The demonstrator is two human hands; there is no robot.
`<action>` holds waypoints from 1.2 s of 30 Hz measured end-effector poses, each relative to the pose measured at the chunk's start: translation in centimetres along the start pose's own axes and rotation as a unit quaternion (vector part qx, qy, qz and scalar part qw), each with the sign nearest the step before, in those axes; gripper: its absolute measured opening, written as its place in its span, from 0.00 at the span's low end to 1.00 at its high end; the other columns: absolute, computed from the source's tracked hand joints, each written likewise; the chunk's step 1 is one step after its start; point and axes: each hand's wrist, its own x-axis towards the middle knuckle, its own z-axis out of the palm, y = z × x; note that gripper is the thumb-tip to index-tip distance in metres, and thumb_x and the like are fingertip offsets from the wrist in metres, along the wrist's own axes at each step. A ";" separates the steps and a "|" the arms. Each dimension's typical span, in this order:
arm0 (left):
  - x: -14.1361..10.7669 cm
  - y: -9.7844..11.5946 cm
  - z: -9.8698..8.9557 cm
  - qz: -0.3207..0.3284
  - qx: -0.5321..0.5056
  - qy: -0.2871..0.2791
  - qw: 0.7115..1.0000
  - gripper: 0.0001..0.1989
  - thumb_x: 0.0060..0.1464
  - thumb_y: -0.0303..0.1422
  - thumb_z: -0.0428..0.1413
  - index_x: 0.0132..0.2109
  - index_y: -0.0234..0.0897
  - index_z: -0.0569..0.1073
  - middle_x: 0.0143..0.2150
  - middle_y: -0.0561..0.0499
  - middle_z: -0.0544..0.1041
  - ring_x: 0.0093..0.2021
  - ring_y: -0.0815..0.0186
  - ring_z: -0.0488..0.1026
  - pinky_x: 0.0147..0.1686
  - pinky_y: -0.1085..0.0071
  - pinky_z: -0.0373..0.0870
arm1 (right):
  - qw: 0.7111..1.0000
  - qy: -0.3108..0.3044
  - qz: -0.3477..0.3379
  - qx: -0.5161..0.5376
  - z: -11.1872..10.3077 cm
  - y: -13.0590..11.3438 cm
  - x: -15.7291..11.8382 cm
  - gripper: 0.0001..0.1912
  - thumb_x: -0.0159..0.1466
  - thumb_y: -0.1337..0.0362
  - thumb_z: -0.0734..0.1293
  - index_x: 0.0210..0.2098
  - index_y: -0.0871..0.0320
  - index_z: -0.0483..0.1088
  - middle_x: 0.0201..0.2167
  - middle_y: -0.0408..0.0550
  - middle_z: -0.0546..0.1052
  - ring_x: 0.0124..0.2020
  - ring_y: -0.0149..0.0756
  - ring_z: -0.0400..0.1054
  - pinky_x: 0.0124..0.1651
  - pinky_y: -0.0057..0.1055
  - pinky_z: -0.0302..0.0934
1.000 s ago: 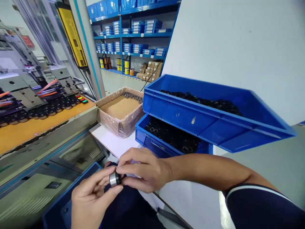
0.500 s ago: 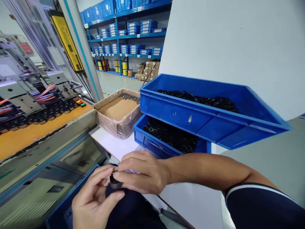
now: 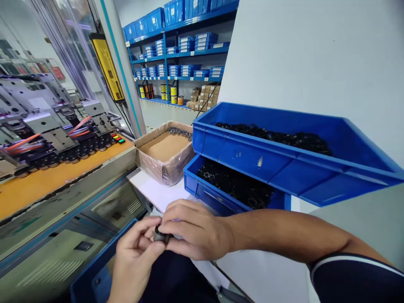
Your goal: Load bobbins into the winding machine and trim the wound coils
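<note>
Low in front of me, both hands meet on a small dark ring-shaped part [image 3: 161, 235], grey around its outer side and black on top. My left hand [image 3: 135, 248] grips it between thumb and fingers from the left. From the right, my right hand [image 3: 195, 231] presses its fingertips and thumb on the same part, covering much of its top. Just beyond the right hand, a lower blue bin [image 3: 202, 191] holds many small black parts. An upper blue bin [image 3: 233, 153] with more black pieces overhangs it.
Back left of the bins stands a plastic-lined cardboard box [image 3: 164, 168] with grey ring-shaped parts along its far side. At left is a machine with an orange work surface [image 3: 72, 170] and a row of dark round parts. Below it sits another blue container [image 3: 101, 273]. Blue shelving [image 3: 195, 54] stands behind.
The whole view has shifted slightly, with the scene moving right and down. My left thumb has closed up onto the ring-shaped part, where earlier it stood apart below it.
</note>
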 end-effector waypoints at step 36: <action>13.8 4.7 -18.6 0.003 0.624 0.190 0.758 0.09 0.61 0.36 0.58 0.42 0.34 0.75 0.34 0.52 0.76 0.36 0.64 0.75 0.41 0.61 0.73 | 0.929 -0.302 0.008 -0.213 -0.5 5.0 -5.7 0.13 0.65 0.72 0.61 0.46 0.64 0.73 0.39 0.57 0.78 0.37 0.41 0.73 0.40 0.36 0.66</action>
